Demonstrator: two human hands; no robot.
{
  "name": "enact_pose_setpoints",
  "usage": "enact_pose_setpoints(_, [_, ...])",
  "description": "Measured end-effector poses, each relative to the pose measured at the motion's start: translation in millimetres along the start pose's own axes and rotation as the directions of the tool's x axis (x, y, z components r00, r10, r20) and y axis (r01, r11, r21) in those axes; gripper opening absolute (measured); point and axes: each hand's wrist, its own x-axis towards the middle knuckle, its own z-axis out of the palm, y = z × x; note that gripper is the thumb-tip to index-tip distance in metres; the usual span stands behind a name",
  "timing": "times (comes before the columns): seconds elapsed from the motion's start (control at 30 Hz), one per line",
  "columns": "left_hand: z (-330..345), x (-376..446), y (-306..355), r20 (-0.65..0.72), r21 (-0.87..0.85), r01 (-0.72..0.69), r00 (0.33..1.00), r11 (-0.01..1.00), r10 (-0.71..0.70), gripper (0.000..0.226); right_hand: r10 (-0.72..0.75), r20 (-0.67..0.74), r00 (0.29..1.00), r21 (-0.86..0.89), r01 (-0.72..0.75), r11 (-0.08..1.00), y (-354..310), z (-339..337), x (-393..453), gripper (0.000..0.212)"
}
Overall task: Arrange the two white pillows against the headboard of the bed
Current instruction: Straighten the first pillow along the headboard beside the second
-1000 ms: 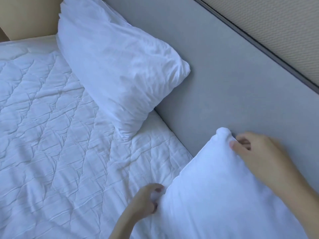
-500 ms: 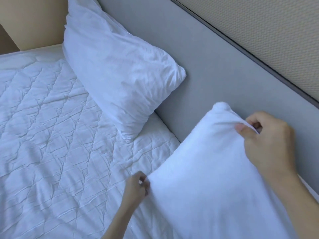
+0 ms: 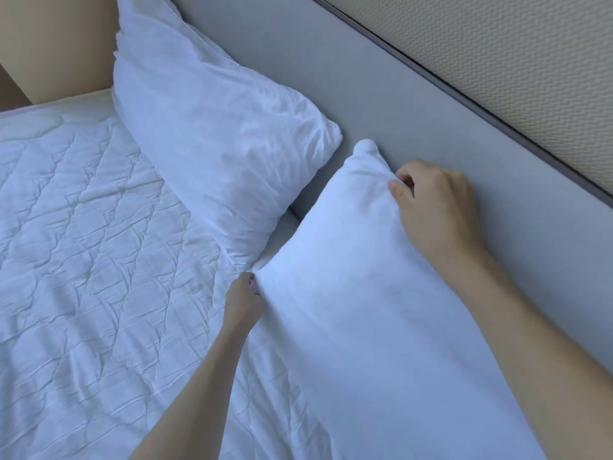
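Two white pillows lean on the grey headboard [image 3: 431, 104]. The far pillow [image 3: 212, 141] stands propped against it at the upper left, untouched. The near pillow [image 3: 365, 310] leans beside it on the right, its lower corner almost touching the far one. My right hand [image 3: 434, 207] pinches the near pillow's top edge close to its upper corner, right by the headboard. My left hand [image 3: 243, 302] grips that pillow's lower left corner, down on the mattress. The pillow's lower right end runs out of view.
A white quilted mattress cover [image 3: 86, 260] spreads to the left and front. A beige textured wall [image 3: 517, 51] rises above the headboard's dark top trim. A tan wall [image 3: 56, 44] closes the far side of the bed.
Both hands have carried the near pillow up and leftward along the headboard, closing the gap until it nearly meets the far pillow. The far pillow stays put.
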Motion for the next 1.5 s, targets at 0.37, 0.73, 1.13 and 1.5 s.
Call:
enact_pose_setpoints(0.37, [42.6, -170.2, 183.9, -0.045, 0.263, -0.894, 0.363, 0.362, 0.931, 0.046, 0.552, 0.342, 0.761, 0.072, -0.607, 0.792, 143.7, -105.6, -218.0, 0.025])
enact_pose_setpoints(0.73, [87.5, -178.7, 224.1, 0.672, 0.460, -0.869, 0.204, -0.185, 0.712, 0.058, 0.630, 0.196, 0.751, -0.110, -0.621, 0.776, 194.6, -138.5, -310.4, 0.050])
enact_pose_setpoints(1.13, [79.3, -188.2, 246.7, 0.584, 0.489, -0.871, 0.374, 0.057, 0.720, 0.039, 0.386, -0.038, 0.922, -0.099, -0.387, 0.917, 188.1, -167.7, -303.8, 0.038])
enact_pose_setpoints(1.5, [76.4, -183.4, 252.0, 0.507, 0.516, -0.857, 0.307, 0.002, 0.806, 0.025, 0.578, -0.012, 0.816, -0.208, -0.567, 0.797, 218.6, -186.9, -345.8, 0.028])
